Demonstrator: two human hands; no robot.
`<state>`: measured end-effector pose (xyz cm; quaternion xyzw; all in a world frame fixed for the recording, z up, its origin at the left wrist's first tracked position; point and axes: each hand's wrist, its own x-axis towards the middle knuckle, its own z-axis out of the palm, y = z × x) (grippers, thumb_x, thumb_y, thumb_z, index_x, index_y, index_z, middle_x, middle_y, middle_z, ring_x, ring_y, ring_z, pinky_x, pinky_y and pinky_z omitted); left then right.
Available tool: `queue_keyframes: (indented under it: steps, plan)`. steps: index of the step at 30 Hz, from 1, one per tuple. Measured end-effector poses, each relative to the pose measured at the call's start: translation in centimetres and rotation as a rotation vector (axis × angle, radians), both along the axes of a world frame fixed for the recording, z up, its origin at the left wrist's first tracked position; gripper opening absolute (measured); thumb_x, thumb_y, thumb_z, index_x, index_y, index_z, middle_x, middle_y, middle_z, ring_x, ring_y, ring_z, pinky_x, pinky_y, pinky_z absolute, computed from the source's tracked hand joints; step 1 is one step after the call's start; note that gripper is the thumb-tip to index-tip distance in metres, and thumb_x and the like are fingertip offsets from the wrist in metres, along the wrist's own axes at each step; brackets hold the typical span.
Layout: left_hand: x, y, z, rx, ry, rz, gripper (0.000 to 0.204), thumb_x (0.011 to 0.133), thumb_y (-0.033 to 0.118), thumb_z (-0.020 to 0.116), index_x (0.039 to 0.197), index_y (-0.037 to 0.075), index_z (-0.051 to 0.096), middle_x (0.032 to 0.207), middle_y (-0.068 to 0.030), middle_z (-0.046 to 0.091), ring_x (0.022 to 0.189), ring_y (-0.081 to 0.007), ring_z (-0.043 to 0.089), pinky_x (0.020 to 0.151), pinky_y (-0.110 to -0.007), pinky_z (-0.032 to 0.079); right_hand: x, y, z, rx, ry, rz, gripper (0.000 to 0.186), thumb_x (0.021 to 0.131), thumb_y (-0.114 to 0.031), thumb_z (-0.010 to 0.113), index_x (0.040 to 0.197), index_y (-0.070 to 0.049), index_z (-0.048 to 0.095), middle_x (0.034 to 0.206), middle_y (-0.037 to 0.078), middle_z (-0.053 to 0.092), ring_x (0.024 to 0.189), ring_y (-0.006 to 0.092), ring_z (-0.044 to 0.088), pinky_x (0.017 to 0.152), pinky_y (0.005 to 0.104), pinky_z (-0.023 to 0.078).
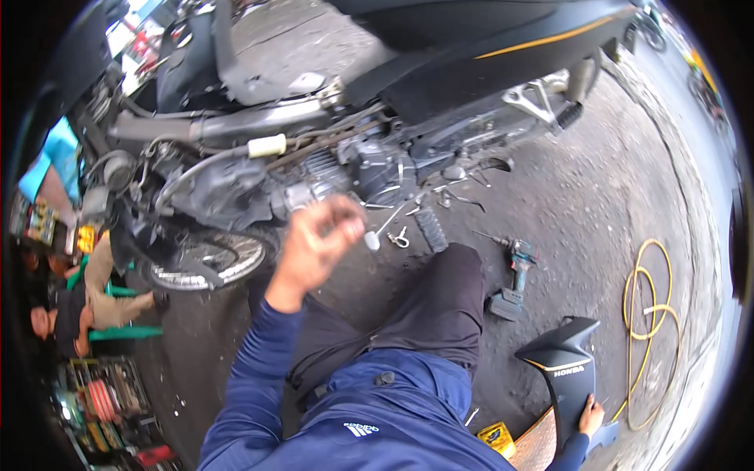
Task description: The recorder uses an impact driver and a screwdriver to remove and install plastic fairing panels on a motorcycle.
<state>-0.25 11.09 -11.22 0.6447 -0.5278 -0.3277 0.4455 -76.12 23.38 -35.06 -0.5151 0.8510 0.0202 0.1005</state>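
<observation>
My left hand [312, 245] is raised in front of the motorcycle's engine [381, 169]. Its thumb and fingers curl together in a pinch, slightly blurred, and whatever they may hold is too small to make out. Low on the right, my right hand [591, 416] grips the edge of a matte black motorcycle side panel [572, 386] with a thin orange stripe. The motorcycle's frame [228, 125] stands uncovered across from me, with a white sleeve [267, 146] around a tube. Beneath the engine are the foot peg [430, 228] and a pedal lever [374, 240].
A teal and black cordless drill [514, 279] lies on the ground right of my knee. Farther right coils a yellow hose [646, 314]. A yellow container [497, 439] is beside my hip. At left are a seated person [98, 302] and a tool tray [106, 400].
</observation>
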Motion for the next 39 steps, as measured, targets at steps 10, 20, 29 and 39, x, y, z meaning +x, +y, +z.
queue_keyframes:
  steps: [10,20,29,39]
  plan:
    - [17.6,-14.0,17.1,0.123,-1.142,0.713,0.063,0.076,0.048,0.070,0.117,0.001,0.058,0.108,-0.0240,0.064,0.104,-0.0344,0.062,0.089,-0.041,0.048,0.9,-1.7,-1.7,0.133,-0.093,-0.060,0.071,0.090,-0.059,0.048,0.097,0.009,0.065,0.093,0.030,0.065,0.090,0.0420,0.063,0.081,0.0448,0.047]
    - [18.2,-7.4,18.9,-0.441,-0.822,0.646,0.042,0.085,0.033,0.066,0.101,-0.006,0.063,0.077,-0.0093,0.067,0.068,-0.0116,0.058,0.066,-0.027,0.047,-3.7,-3.0,-3.6,0.148,0.102,-0.113,0.068,0.090,-0.054,0.049,0.097,0.013,0.063,0.098,0.032,0.063,0.095,0.0454,0.060,0.086,0.0485,0.047]
    - [17.7,-0.8,19.9,-0.610,-0.661,0.456,0.033,0.090,0.022,0.063,0.108,-0.005,0.062,0.102,-0.0096,0.067,0.088,-0.0118,0.059,0.078,-0.028,0.048,5.4,-14.4,-4.2,0.121,0.131,0.022,0.054,0.090,-0.047,0.054,0.111,0.003,0.059,0.108,0.026,0.057,0.107,0.0413,0.054,0.088,0.0480,0.045]
    - [19.8,5.1,22.2,-0.510,-0.294,0.527,0.037,0.092,0.022,0.063,0.120,-0.002,0.057,0.107,-0.0093,0.065,0.090,-0.0135,0.061,0.081,-0.024,0.048,26.7,-23.8,2.0,-0.369,-0.369,0.415,0.030,0.090,-0.024,0.061,0.099,0.005,0.059,0.102,0.021,0.060,0.096,0.0347,0.058,0.084,0.0403,0.046]
